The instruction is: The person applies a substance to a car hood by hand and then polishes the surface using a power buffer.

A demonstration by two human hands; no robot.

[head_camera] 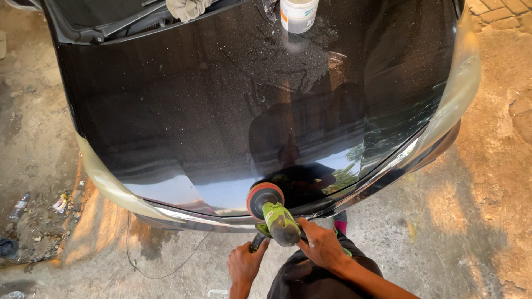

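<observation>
At 6 o'clock: polisher (275, 215), pad flat on hood (233, 111) edge
Left hand (244, 264): clenched on side handle
Right hand (320, 245): grasping polisher body
Tip: keep pad level, pressure light
12 o'clock: jar (298, 14)

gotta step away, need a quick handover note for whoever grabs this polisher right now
Left hand grips the polisher's side handle; right hand holds the green polisher body.
Its pad sits on the front edge of the black hood.
White jar and a cloth rest near the windshield.
Hood near the pad looks glossy; the area by the jar is speckled.
</observation>
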